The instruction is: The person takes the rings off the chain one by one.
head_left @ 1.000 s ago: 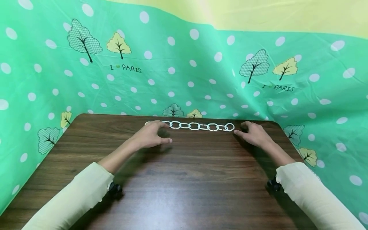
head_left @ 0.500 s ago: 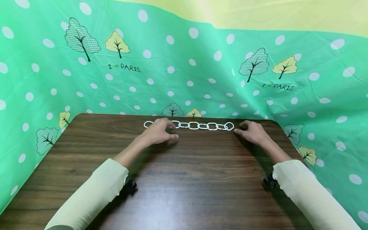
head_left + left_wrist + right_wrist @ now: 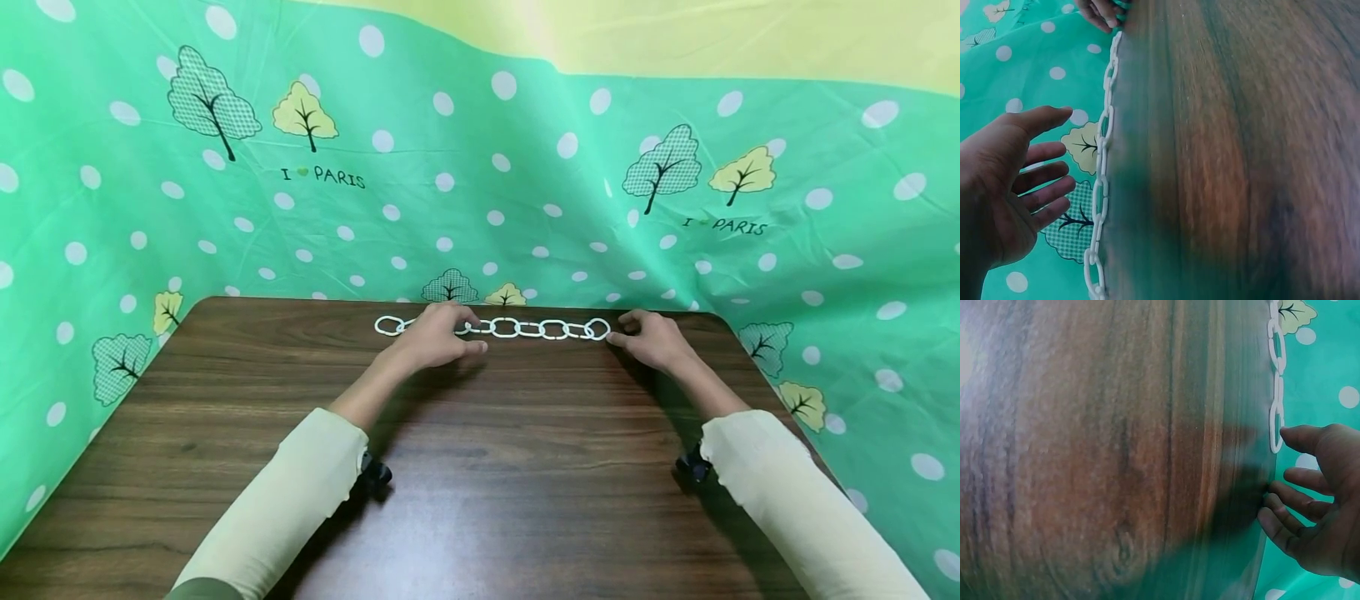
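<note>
A white chain of oval plastic links [image 3: 506, 327] lies stretched out along the far edge of the table. My left hand [image 3: 438, 335] hovers over its left part and hides a few links in the head view; in the left wrist view the fingers [image 3: 1047, 169] are spread, holding nothing. At the chain's right end is my right hand [image 3: 654, 340], its thumb tip right by the last link. In the right wrist view this hand's fingers [image 3: 1294, 506] are loosely bent with nothing in them, and the end link [image 3: 1277, 428] sits beside the thumb.
The dark wood-grain table [image 3: 480, 467] fills the lower view. Behind it and along its sides hangs a green dotted curtain [image 3: 480, 192] with printed trees, close against the far edge. Small black devices [image 3: 375, 475] are worn at both wrists, under cream sleeves.
My left hand has moved to the right along the chain, uncovering its left end link. The right hand has shifted slightly left toward the end link. The chain lies in the same place.
</note>
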A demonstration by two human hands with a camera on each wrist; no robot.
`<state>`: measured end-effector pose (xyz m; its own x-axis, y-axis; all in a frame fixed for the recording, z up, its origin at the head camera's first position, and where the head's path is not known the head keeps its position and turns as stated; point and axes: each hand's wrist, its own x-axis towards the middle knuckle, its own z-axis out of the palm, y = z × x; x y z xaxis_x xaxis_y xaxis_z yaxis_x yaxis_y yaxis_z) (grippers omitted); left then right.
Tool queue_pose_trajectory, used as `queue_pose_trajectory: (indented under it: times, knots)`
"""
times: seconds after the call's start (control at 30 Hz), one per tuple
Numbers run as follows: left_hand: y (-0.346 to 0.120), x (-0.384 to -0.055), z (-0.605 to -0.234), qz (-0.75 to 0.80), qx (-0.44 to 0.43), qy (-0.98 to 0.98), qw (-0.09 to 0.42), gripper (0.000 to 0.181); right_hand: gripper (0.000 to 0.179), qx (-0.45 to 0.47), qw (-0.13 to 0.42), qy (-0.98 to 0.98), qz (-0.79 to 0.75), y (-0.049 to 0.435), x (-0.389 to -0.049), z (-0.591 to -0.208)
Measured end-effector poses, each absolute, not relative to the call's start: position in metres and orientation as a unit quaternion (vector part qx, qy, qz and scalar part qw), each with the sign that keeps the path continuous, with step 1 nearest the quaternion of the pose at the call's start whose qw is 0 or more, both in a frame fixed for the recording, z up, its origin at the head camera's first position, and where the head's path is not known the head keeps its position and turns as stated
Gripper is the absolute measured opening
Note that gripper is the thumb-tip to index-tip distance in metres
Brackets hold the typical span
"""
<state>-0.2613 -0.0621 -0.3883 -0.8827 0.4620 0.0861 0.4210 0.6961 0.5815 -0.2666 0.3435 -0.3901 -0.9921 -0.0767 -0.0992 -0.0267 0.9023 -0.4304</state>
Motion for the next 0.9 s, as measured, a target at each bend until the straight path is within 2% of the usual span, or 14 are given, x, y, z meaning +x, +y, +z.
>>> queue_pose_trajectory:
  times: [0.27, 0.43, 0.7, 0.73, 0.83, 0.9]
  knots:
    - [-0.050, -0.264, -0.392, 0.314, 0.245, 0.916, 0.055, 0.048, 0.068, -0.029, 0.053, 0.971, -0.231, 0.345, -0.270, -0.394]
    - [-0.039, -0.264, -0.393, 0.301, 0.264, 0.915, 0.051, 0.049, 0.067, -0.036, 0.041, 0.972, -0.229, 0.347, -0.276, -0.398]
    - [-0.022, -0.267, -0.396, 0.283, 0.290, 0.913, 0.053, 0.049, 0.061, -0.037, 0.055, 0.973, -0.222, 0.336, -0.271, -0.392]
    - [-0.020, -0.277, -0.406, 0.280, 0.297, 0.912, 0.048, 0.051, 0.061, -0.037, 0.055, 0.973, -0.220, 0.335, -0.272, -0.393]
    - [-0.013, -0.278, -0.406, 0.271, 0.302, 0.912, 0.064, 0.054, 0.060, -0.040, 0.054, 0.974, -0.217, 0.334, -0.274, -0.394]
    - [-0.007, -0.292, -0.424, 0.266, 0.309, 0.911, 0.058, 0.055, 0.059, -0.042, 0.052, 0.974, -0.215, 0.334, -0.275, -0.395]
